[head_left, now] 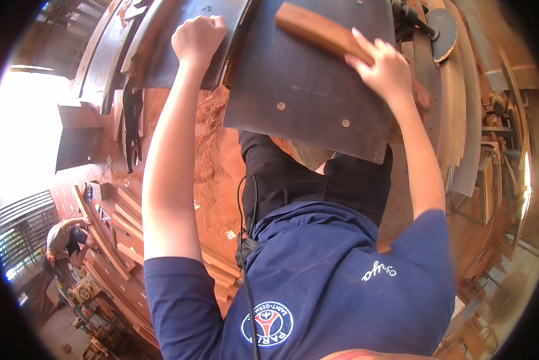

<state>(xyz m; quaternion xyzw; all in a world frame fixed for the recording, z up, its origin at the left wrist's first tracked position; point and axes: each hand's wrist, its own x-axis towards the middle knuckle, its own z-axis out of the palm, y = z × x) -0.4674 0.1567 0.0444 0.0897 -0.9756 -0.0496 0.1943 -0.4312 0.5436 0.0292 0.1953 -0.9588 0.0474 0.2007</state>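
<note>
A reddish-brown wooden block (317, 30) lies slantwise across a dark flat tabletop (293, 84). My right hand (383, 66) grips the block's near right end, thumb on the near side and fingers over the far side. Over a second dark panel (161, 60) to the left, my left hand (198, 39) is closed in a fist. Its curled fingers face away, so anything inside them is hidden.
A toothed circular saw blade (444, 36) stands right of the tabletop, beside long curved-looking boards (455, 114). Reddish sawdust (212, 144) covers the floor. At the lower left, another person (65, 240) bends near stacked timber (110, 252) and a machine (86, 292).
</note>
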